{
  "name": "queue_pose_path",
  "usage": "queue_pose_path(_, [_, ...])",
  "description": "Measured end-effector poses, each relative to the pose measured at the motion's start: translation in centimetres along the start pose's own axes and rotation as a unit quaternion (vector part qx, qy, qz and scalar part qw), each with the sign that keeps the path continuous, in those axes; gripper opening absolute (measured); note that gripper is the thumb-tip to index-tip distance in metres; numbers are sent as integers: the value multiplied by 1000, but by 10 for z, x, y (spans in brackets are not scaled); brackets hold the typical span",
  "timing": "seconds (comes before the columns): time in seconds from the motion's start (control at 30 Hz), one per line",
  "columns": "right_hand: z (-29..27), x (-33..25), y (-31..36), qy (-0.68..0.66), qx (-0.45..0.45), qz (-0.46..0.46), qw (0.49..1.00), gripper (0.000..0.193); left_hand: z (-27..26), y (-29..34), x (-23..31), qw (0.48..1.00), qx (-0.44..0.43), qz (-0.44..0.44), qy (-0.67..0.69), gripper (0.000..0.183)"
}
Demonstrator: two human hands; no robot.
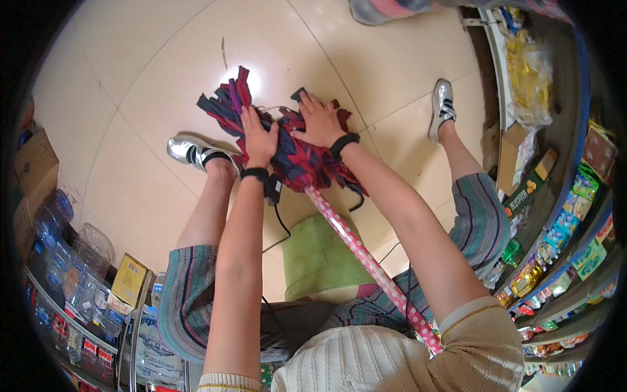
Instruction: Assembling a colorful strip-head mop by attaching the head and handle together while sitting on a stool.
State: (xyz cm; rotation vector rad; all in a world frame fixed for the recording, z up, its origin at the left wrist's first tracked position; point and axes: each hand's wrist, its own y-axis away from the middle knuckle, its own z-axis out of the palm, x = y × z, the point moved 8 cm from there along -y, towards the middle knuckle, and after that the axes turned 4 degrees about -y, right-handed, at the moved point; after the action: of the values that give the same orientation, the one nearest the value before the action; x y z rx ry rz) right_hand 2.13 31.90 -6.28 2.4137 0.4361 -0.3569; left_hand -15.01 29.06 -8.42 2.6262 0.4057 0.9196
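A mop head of dark red and navy cloth strips (297,160) rests on the floor between my feet. Its pink handle with white dots (366,258) slants back toward my right side and ends near my right upper arm. My left hand (260,136) lies on the strips at the mop head's left part, fingers stretched out. On the right part, my right hand (320,124) presses down with fingers spread. A purple strip (235,95) sticks out beyond my left fingertips. Black bands with cables circle both wrists.
A green stool (320,251) stands beneath me. Shelves with colourful packets (565,228) line the right side. Plastic bottles (72,261) and a yellow box (128,281) crowd the left. Another person's shoe (369,12) shows at the top edge, on the tiled floor (163,78).
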Motion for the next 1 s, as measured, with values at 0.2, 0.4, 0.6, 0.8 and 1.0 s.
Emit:
queue_pose_path(0.2, [-34,-42,-61,-30,119,-60,991,90,-10,2,-4,998,4,-57,29,89])
queue_pose_path(0.4, [-58,-94,-154,19,134,-79,988,98,-37,-33,-29,996,57,-56,34,89])
queue_pose_path(0.6, [-118,-103,-228,69,150,2,986,96,-83,-108,-59,995,39,-89,34,87])
queue_pose_path(0.8, [-52,-115,-144,121,143,-134,973,80,-93,-100,-78,998,44,-39,5,88])
queue_pose_path(1.0, [-77,-118,-182,127,127,-114,977,89,-92,-99,-77,999,30,-20,-6,85])
